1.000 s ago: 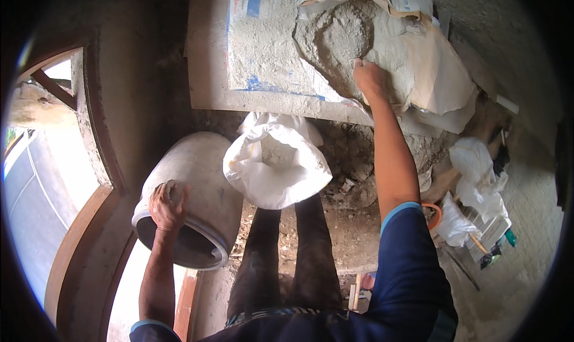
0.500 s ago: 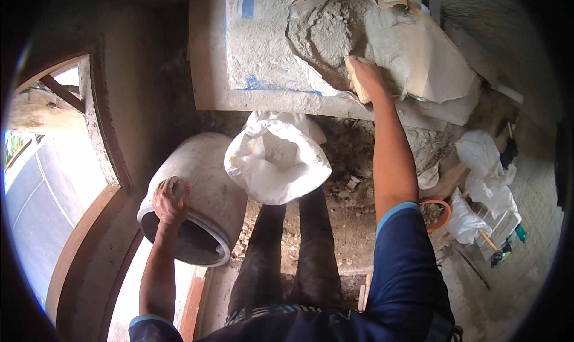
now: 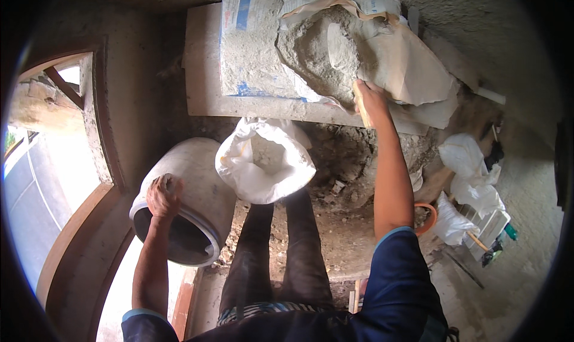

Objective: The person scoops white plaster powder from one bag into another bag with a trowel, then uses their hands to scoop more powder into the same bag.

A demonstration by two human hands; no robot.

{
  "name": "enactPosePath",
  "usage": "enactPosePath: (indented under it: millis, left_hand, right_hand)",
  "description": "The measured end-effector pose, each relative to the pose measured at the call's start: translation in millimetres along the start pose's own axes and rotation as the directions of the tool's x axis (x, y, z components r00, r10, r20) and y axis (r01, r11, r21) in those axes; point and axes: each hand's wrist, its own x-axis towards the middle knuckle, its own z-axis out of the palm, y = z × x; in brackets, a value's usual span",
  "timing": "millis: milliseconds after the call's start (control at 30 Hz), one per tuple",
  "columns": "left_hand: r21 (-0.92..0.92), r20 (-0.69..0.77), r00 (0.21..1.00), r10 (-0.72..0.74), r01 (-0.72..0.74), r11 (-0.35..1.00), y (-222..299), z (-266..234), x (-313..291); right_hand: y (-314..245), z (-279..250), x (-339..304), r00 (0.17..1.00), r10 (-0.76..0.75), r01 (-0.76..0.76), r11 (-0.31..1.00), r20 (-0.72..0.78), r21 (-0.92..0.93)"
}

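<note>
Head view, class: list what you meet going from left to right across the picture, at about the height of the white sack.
Arched window opening → left hand on the pale bucket's rim → open white sack → right forearm → crumpled white bags.

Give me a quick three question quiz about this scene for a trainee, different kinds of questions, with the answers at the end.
1. True or false: the left hand grips the rim of the tilted white bucket.
2. The right hand reaches into: A) the torn paper sack of grey powder, B) the white woven bag, C) the bucket.
3. Fill in: the white woven bag stands open between the bucket and the person's ____.

Key: 1 true; 2 A; 3 legs.
</note>
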Motion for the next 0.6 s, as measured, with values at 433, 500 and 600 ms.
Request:
enactPosePath:
  millis: [433,500,600]
  left_hand:
    - [0.004,0.006,1.0,0.014,-0.014,1.0,3.0,-4.3,2.2]
    - [-0.006,0.016,1.0,0.013,-0.013,1.0,3.3,-6.4,0.0]
    - [-0.011,0.017,1.0,0.013,-0.013,1.0,0.5,-6.1,-1.2]
  right_hand:
    - [-14.0,-1.8,-181.5,0.975,0.023,0.037,0.964,0.221,-0.263]
    - [0.3,5.2,-203.8,0.948,0.087,0.006,0.956,0.307,-0.293]
    - [10.2,31.6,-221.1,0.873,0.241,-0.058,0.914,0.424,-0.4]
